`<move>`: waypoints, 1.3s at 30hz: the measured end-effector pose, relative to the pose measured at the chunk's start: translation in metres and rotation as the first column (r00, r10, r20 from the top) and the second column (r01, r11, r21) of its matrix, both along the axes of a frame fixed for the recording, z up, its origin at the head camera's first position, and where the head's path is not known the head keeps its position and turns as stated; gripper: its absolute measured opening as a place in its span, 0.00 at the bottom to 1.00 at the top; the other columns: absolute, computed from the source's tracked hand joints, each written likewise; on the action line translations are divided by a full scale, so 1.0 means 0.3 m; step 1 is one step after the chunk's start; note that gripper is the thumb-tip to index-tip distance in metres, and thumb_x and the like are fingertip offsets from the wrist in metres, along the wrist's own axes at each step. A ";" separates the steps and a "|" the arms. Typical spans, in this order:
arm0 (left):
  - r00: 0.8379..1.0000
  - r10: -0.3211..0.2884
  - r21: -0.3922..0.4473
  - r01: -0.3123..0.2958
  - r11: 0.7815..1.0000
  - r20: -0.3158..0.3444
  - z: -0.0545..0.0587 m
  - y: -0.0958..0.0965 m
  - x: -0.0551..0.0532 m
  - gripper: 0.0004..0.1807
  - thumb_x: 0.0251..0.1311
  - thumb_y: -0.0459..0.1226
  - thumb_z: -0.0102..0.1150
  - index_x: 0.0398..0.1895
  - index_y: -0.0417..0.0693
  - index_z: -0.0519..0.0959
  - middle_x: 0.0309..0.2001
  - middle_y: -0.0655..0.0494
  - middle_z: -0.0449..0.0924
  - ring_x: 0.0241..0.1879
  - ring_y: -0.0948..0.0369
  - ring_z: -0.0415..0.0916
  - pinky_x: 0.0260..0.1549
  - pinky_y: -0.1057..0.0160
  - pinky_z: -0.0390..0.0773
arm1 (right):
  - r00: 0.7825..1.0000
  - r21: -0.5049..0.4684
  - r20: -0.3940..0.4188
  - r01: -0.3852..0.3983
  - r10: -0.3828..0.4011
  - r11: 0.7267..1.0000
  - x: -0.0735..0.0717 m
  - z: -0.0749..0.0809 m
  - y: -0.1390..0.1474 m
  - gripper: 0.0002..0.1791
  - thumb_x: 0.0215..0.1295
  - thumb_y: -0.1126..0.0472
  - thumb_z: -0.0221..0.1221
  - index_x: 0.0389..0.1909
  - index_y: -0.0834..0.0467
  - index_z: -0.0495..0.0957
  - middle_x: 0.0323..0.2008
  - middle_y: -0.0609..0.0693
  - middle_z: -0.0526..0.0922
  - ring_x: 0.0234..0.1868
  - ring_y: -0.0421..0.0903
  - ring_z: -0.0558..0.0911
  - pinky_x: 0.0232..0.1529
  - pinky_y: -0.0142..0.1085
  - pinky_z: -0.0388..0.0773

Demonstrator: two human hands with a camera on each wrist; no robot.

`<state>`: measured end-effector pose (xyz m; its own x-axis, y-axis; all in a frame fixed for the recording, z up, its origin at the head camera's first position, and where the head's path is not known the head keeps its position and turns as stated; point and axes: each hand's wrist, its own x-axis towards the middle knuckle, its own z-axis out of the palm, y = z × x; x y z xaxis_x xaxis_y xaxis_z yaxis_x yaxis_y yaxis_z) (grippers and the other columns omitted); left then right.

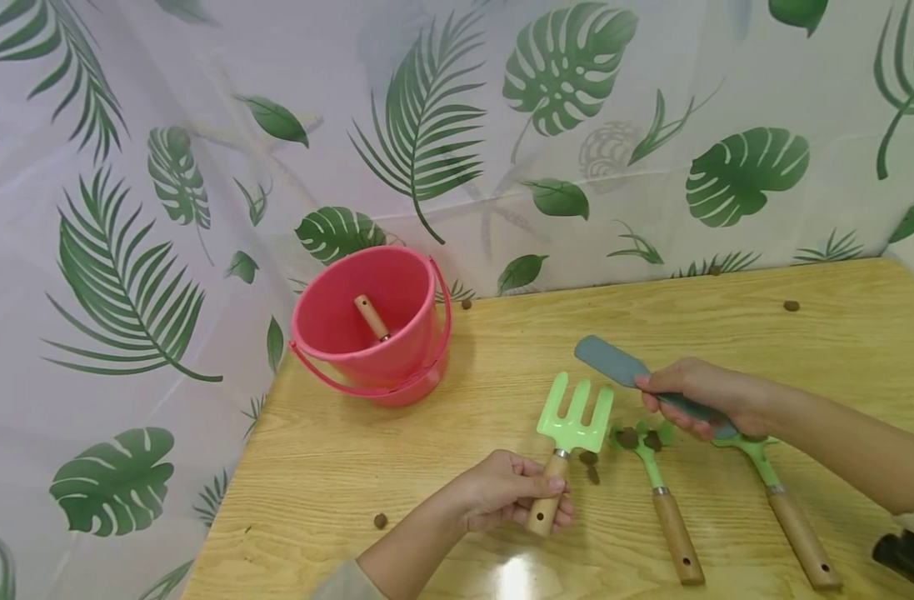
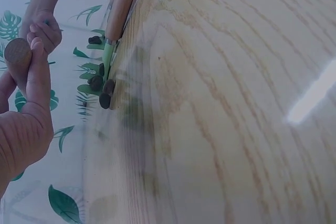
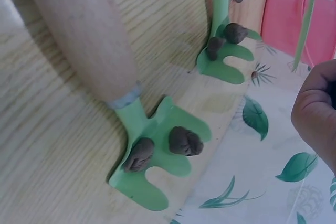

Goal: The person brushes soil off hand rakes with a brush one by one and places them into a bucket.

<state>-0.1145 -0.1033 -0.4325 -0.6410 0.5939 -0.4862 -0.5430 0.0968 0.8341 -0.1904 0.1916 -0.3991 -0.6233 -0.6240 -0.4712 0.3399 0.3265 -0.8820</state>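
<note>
My left hand (image 1: 501,493) grips the wooden handle of a light-green garden fork (image 1: 574,425), its tines pointing up and away. The handle's butt end faces the left wrist camera. In my right hand (image 1: 715,396) is a flat grey-blue tool (image 1: 614,360) with a rounded end, pointing left just above the fork; its exact kind is unclear. Below the right hand, two more green-headed hand forks lie on the table, one in the middle (image 1: 674,529) and one at right (image 1: 800,537). Brown lumps (image 3: 186,141) sit on their tines in the right wrist view.
A pink bucket (image 1: 419,350) stands at the back left of the wooden table (image 1: 314,492), a wooden handle (image 1: 370,317) sticking up inside. Several small brown lumps lie scattered about. A black object (image 1: 905,554) is at the lower right. Leaf-patterned cloth (image 1: 442,100) hangs behind.
</note>
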 end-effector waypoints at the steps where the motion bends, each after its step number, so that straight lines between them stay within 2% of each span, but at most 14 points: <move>1: 1.000 0.000 0.000 0.000 1.000 0.000 0.000 0.000 -0.001 0.20 0.63 0.33 0.56 0.48 0.18 0.71 0.40 0.34 0.82 0.33 0.58 0.84 0.39 0.55 0.82 | 1.000 -0.013 -0.002 -0.013 0.013 1.000 0.003 0.005 -0.002 0.21 0.73 0.47 0.45 0.27 0.58 0.72 0.11 0.41 0.67 0.09 0.33 0.65 0.14 0.25 0.63; 9: 1.000 -0.001 -0.006 0.000 1.000 -0.008 0.007 0.003 -0.008 0.21 0.63 0.33 0.56 0.48 0.19 0.71 0.39 0.35 0.82 0.33 0.59 0.84 0.39 0.56 0.82 | 0.993 -0.094 -0.018 -0.117 0.116 0.989 0.031 0.031 -0.021 0.20 0.74 0.50 0.44 0.25 0.57 0.72 0.09 0.40 0.68 0.08 0.33 0.66 0.13 0.26 0.63; 14: 1.000 -0.004 -0.003 0.004 1.000 -0.014 0.012 0.007 -0.017 0.20 0.63 0.33 0.56 0.48 0.18 0.70 0.39 0.35 0.82 0.32 0.60 0.84 0.38 0.56 0.82 | 0.986 -0.152 0.002 -0.162 0.164 0.975 0.052 0.044 -0.036 0.20 0.75 0.52 0.43 0.26 0.58 0.73 0.09 0.40 0.67 0.08 0.32 0.66 0.12 0.26 0.62; 24: 1.000 -0.005 -0.013 0.005 1.000 -0.012 0.019 0.011 -0.022 0.20 0.64 0.34 0.56 0.47 0.19 0.72 0.39 0.35 0.82 0.34 0.58 0.84 0.39 0.56 0.82 | 0.976 -0.178 0.055 -0.198 0.211 0.964 0.092 0.063 -0.071 0.19 0.74 0.52 0.44 0.26 0.58 0.73 0.10 0.41 0.68 0.08 0.32 0.67 0.12 0.25 0.63; 39: 1.000 -0.025 -0.002 0.025 1.000 -0.007 0.027 0.019 -0.014 0.20 0.63 0.34 0.56 0.46 0.19 0.72 0.38 0.36 0.83 0.31 0.61 0.83 0.38 0.58 0.82 | 0.967 -0.207 0.063 -0.230 0.248 0.951 0.109 0.022 -0.094 0.19 0.74 0.53 0.44 0.25 0.58 0.72 0.09 0.40 0.67 0.08 0.31 0.66 0.11 0.23 0.63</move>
